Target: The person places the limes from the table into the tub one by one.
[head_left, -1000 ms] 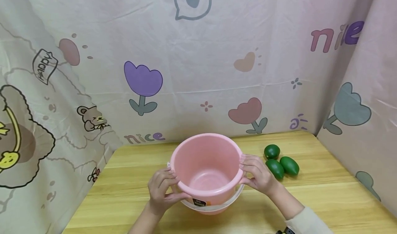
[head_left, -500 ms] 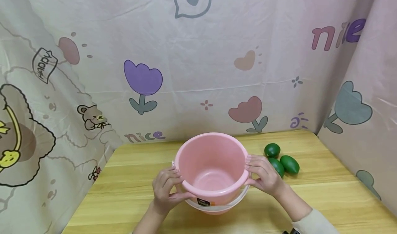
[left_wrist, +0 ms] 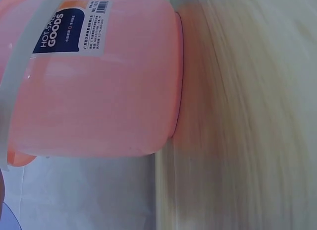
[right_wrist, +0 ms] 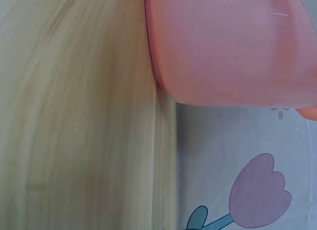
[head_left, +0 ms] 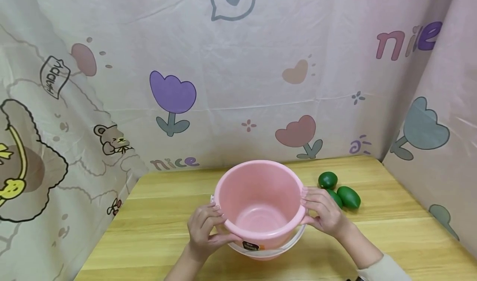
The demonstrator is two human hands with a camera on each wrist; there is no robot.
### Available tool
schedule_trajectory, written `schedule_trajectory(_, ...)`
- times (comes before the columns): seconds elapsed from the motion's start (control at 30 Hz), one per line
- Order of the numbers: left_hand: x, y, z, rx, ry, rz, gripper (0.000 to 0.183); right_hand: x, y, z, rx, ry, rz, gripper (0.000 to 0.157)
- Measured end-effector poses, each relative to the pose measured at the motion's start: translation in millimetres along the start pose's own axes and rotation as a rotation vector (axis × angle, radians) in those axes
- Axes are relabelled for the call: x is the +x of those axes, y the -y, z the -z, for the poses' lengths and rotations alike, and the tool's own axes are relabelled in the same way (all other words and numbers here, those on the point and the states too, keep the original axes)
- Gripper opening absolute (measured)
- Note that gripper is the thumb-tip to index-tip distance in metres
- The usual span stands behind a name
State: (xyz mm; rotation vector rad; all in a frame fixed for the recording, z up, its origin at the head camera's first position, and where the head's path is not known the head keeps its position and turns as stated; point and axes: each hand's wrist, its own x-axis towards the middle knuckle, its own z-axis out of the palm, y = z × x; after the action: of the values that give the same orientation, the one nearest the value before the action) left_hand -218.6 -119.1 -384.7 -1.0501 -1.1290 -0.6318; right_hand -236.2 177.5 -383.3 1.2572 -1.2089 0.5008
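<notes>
A pink plastic bucket (head_left: 261, 190) stands upright on the wooden table, its open top facing me and nothing inside it. My left hand (head_left: 205, 231) grips the left front of the rim, fingers over the edge and thumb along the outside. On the right side of the rim, my right hand (head_left: 324, 210) holds on in a similar way. The white handle (head_left: 283, 248) hangs down across the bucket's front, below a black label (head_left: 251, 246). In the left wrist view the bucket's wall (left_wrist: 109, 106) carries a printed sticker, and its base meets the tabletop.
Several smooth green lime-shaped fruits (head_left: 349, 197) lie together right of the bucket, one partly hidden behind my right hand. The wooden table (head_left: 156, 214) reaches back to a patterned cloth backdrop (head_left: 231, 86), with cloth on both sides too.
The bucket has shifted a little to the right with both hands still holding its rim. My right hand now covers more of the nearest green fruit, while the fruits stay in place.
</notes>
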Motion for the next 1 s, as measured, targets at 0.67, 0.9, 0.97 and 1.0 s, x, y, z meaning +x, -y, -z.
schedule_trajectory(0.67,3.7,-5.9,-3.1,-0.044,0.033,0.007,0.052,-5.5,-1.6,8.4,0.056,0.002,-0.026,0.044)
schedule_trajectory(0.9,1.3,-6.9,-8.5,-0.037,0.038,0.009,0.053,-3.3,-1.6,14.3,0.063,-0.001,-0.043,0.044)
schedule_trajectory(0.97,0.6,-7.4,-9.7,-0.031,0.033,0.010,0.053,-2.4,-1.4,15.6,0.065,0.003,-0.046,0.044)
schedule_trajectory(1.0,0.3,-7.5,-10.2,-0.028,0.029,0.010,0.053,-1.9,-1.5,16.0,0.068,0.003,-0.047,0.044)
